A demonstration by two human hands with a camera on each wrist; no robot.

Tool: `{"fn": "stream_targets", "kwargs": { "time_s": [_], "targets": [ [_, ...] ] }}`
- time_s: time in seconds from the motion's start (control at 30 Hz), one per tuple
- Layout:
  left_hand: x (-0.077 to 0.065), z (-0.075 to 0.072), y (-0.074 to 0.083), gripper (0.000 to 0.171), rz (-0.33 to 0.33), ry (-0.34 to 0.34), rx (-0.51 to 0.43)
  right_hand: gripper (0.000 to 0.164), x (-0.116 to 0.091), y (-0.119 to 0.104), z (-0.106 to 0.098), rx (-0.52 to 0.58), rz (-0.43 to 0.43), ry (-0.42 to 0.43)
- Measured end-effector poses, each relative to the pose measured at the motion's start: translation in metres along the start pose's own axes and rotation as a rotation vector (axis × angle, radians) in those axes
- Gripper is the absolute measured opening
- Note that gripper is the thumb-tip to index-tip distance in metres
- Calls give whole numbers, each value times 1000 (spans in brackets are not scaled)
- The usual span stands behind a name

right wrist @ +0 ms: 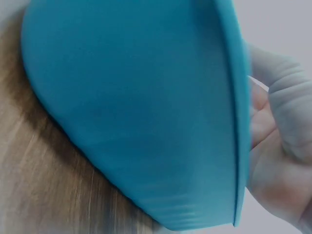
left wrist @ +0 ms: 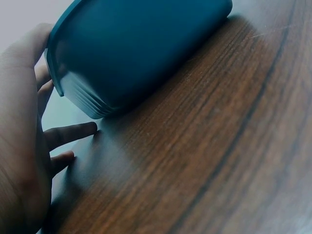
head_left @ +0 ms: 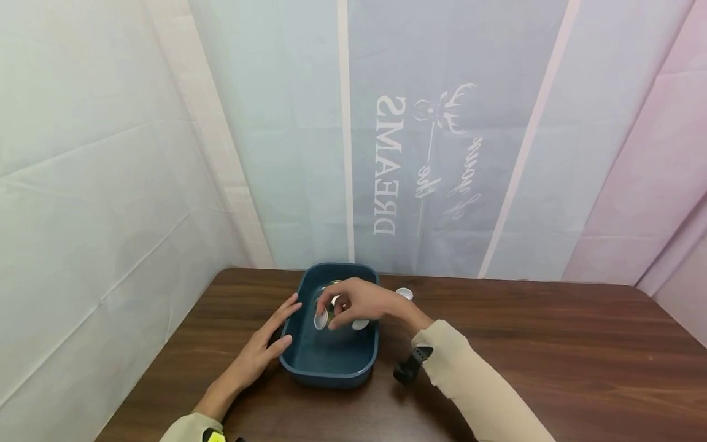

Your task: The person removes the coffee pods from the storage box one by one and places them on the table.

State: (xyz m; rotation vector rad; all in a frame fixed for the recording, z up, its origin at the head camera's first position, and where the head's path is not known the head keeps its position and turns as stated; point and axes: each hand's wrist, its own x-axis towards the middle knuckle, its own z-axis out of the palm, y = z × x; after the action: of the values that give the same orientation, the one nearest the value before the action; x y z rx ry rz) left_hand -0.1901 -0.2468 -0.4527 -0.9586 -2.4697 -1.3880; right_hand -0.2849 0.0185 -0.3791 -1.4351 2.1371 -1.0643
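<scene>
A dark blue plastic basin (head_left: 331, 362) stands on the wooden table, with several small round pieces inside. My right hand (head_left: 359, 301) reaches over it, fingers curled, and pinches a small white disc with a shiny rim (head_left: 321, 320) held tilted. Beneath that hand another white disc (head_left: 361, 324) shows in part, and gold-coloured round pieces (head_left: 334, 283) lie mostly hidden behind the fingers. My left hand (head_left: 256, 350) rests at the basin's left rim, fingers fairly straight. In the left wrist view the thumb side of the left hand (left wrist: 22, 122) meets the rim.
One white disc (head_left: 404, 293) lies on the table (head_left: 525, 356) to the basin's right, near the back edge. Fabric curtains (head_left: 298, 123) hang behind the table and along its left side. A dark watch (head_left: 411, 365) is on the right wrist.
</scene>
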Motion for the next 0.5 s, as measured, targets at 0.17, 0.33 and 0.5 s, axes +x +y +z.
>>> {"fn": "stream_targets", "kwargs": {
  "time_s": [0.17, 0.33, 0.5],
  "targets": [
    [0, 2, -3, 55, 4, 1, -3, 26, -23, -3, -4, 93, 6, 126],
    [0, 1, -5, 56, 12, 6, 1, 26, -45, -2, -8, 135, 27, 250],
    [-1, 1, -5, 57, 13, 10, 11, 27, -66, -11, -12, 193, 0, 385]
  ]
}}
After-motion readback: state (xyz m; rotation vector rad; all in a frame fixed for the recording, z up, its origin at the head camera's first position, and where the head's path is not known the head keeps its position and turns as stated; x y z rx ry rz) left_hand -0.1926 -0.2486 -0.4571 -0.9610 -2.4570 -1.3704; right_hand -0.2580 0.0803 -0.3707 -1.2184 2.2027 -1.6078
